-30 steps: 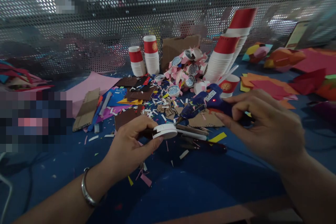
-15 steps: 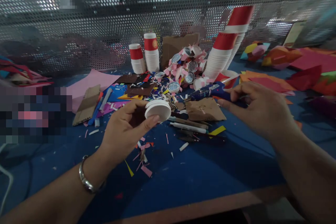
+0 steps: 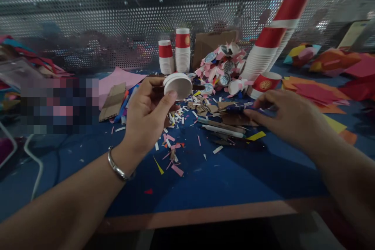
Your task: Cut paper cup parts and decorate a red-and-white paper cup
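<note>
My left hand (image 3: 149,115) is raised over the table, pinching a shallow white paper cup bottom (image 3: 178,88) between thumb and fingers. Its round hollow side is turned toward me. To the right, my right hand (image 3: 281,113) has thumb and fingers closed around the end of a dark blue glue gun (image 3: 240,106). The gun lies low over a piece of brown cardboard (image 3: 238,119), and my fingers hide part of its handle. Behind it is a pile of cut cup bottoms (image 3: 224,66) with pink paper tabs and blue drawn patterns.
Stacked red-and-white paper cups (image 3: 263,52) lean at the back right, near a single cup (image 3: 266,84). Two shorter stacks (image 3: 182,50) stand further left. Markers (image 3: 224,131) and paper scraps (image 3: 172,152) litter the blue table (image 3: 211,187). A perforated metal screen (image 3: 131,27) rises behind.
The view has shifted left and down. My left hand has lifted the cup bottom slightly away from me. My right hand has brought the glue gun lower, closer to the cardboard.
</note>
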`<control>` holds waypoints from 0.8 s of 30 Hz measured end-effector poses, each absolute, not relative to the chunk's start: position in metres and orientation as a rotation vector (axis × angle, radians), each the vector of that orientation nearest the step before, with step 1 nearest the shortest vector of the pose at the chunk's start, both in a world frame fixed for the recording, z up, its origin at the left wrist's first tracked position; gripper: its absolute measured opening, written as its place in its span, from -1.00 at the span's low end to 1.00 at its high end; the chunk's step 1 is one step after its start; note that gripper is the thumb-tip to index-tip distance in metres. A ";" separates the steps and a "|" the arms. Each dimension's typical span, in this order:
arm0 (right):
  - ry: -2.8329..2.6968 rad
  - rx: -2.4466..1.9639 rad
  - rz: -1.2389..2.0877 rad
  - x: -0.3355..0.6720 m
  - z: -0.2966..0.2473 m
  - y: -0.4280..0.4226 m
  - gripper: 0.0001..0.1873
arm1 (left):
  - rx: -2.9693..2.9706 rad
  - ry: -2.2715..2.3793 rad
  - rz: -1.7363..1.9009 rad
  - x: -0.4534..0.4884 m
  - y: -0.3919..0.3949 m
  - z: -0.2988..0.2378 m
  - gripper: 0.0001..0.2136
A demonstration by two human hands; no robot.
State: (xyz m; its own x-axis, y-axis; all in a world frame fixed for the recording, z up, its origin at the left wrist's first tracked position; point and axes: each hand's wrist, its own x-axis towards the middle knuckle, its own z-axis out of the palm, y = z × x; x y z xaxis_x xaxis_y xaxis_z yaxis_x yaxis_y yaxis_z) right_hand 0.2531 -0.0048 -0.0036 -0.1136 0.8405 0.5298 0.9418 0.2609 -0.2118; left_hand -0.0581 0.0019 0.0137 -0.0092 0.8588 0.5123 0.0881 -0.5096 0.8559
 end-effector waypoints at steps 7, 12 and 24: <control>-2.496 -1.103 0.262 0.170 0.014 -0.016 -0.88 | 1.499 0.994 1.583 -0.061 0.023 0.006 -0.83; -2.728 -1.010 0.239 0.119 0.015 -0.007 -0.87 | 1.497 1.054 1.561 -0.064 0.029 0.002 -0.82; -2.790 -1.090 0.328 0.090 0.015 0.001 -0.74 | 1.563 1.075 1.515 -0.065 0.030 0.000 -0.85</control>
State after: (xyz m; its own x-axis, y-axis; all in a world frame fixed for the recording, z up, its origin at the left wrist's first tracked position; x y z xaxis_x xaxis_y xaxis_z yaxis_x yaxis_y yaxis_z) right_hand 0.0897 0.0013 0.0149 -0.7311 0.6811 0.0400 0.6533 0.7158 -0.2468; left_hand -0.0647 0.0296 -0.0004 -0.0281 0.9092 0.4155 0.0917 -0.4115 0.9068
